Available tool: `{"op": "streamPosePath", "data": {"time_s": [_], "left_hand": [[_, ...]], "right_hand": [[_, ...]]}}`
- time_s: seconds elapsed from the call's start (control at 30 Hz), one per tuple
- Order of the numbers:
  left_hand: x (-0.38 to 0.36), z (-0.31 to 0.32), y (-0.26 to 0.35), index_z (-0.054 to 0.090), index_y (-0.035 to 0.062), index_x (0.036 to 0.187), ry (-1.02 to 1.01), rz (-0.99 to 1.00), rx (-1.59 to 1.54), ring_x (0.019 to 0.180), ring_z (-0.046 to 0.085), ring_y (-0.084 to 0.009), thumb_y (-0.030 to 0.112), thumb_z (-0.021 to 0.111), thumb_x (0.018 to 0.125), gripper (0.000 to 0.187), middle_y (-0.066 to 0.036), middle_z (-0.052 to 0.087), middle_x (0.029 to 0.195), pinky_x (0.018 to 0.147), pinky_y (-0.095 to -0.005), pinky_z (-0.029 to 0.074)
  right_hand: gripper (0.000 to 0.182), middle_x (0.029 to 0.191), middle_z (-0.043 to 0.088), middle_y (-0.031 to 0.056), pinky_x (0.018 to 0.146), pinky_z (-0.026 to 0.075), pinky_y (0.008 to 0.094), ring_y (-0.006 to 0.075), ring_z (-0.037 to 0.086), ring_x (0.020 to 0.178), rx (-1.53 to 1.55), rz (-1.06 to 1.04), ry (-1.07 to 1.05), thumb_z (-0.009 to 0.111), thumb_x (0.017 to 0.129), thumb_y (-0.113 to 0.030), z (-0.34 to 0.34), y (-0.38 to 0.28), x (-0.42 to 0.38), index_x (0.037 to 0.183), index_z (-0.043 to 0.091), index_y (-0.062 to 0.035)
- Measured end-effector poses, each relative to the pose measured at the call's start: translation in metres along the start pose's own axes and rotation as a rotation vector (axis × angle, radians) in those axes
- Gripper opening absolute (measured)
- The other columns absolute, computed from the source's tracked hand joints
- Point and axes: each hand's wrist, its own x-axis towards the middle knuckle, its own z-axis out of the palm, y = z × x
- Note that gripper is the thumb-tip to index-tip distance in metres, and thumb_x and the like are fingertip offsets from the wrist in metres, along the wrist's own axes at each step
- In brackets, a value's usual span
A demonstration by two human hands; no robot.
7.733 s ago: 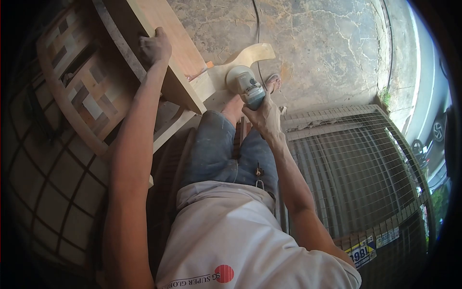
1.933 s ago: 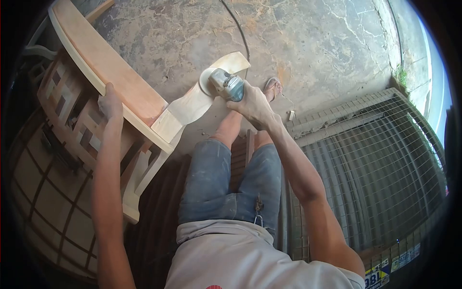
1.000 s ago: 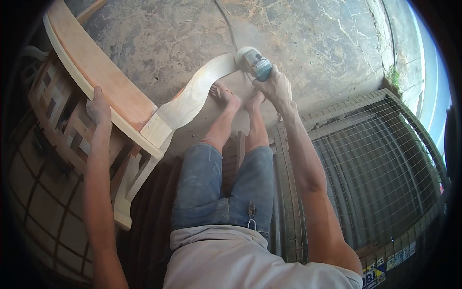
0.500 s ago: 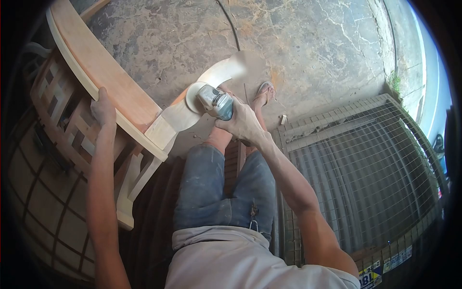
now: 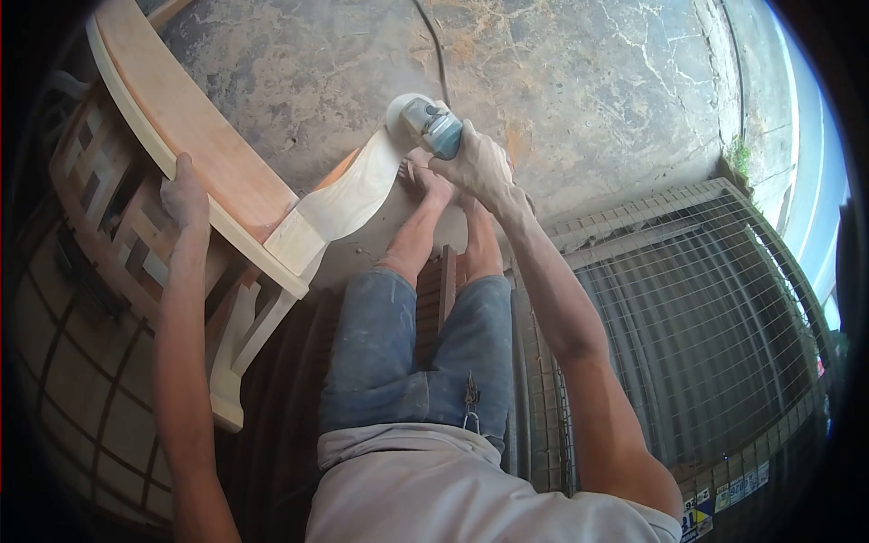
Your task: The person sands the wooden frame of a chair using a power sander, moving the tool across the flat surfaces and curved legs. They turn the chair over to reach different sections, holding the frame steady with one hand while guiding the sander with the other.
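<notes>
A large wooden furniture piece [image 5: 208,136] with a long curved rail and latticed side stands at the left. My left hand [image 5: 187,195] grips the edge of that rail, fingers wrapped over it. From the rail's near end, a pale curved wooden arm [image 5: 358,190] reaches out toward the upper middle. My right hand [image 5: 480,167] is closed around a power sander [image 5: 434,127] with a grey head and teal body. Its round pale disc lies at the far end of the curved arm. Whether the disc touches the wood is hard to tell.
Cracked concrete floor [image 5: 579,100] spreads ahead, with a dark cable [image 5: 437,45] running across it. On the right is a wire mesh frame [image 5: 670,344] over corrugated sheets. My legs [image 5: 416,335] are stretched out between this frame and the furniture.
My right hand and the sander have moved up, from the middle of the curved arm to its far end. My left hand stays on the rail. One foot has shifted left.
</notes>
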Motion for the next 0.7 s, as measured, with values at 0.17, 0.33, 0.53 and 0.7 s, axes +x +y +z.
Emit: {"op": "streamPosePath", "data": {"time_s": [0.17,0.33,0.53,0.7], "left_hand": [[0.007,0.001,-0.008,0.07,-0.0121,0.127,-0.033,0.044,0.053,0.122,0.068,-0.0471,0.052,0.061,0.1,0.07,-0.033,0.071,0.129,0.107,-0.0524,0.05],[0.005,-0.001,-0.005,0.07,-0.0126,0.128,-0.027,0.037,0.068,0.123,0.067,-0.0485,0.053,0.06,0.101,0.072,-0.036,0.07,0.13,0.108,-0.0526,0.05],[0.018,0.005,-0.024,0.068,-0.0158,0.129,-0.033,0.097,0.064,0.125,0.066,-0.0498,0.056,0.061,0.099,0.078,-0.038,0.069,0.13,0.111,-0.0527,0.049],[0.025,0.005,-0.032,0.067,-0.0157,0.13,-0.044,0.122,0.173,0.126,0.066,-0.0493,0.056,0.061,0.098,0.079,-0.037,0.068,0.133,0.112,-0.0529,0.048]], "right_hand": [[0.063,0.104,0.079,0.0305,0.09,0.061,0.0532,0.0482,0.078,0.101,-0.008,0.018,0.068,0.085,0.077,-0.042,-0.003,0.027,0.014,0.116,0.065,0.0039],[0.066,0.104,0.079,0.0301,0.091,0.061,0.0518,0.0468,0.079,0.101,0.016,0.131,0.146,0.085,0.078,-0.04,-0.018,0.039,0.009,0.122,0.064,0.0051],[0.071,0.105,0.08,0.0224,0.091,0.06,0.0426,0.0342,0.08,0.099,0.414,0.08,0.083,0.081,0.082,-0.035,-0.016,0.039,-0.026,0.138,0.065,0.0063],[0.076,0.122,0.078,0.0255,0.105,0.055,0.0423,0.0355,0.076,0.116,0.48,-0.118,-0.139,0.081,0.081,-0.029,0.03,-0.005,-0.075,0.145,0.061,0.0066]]}}
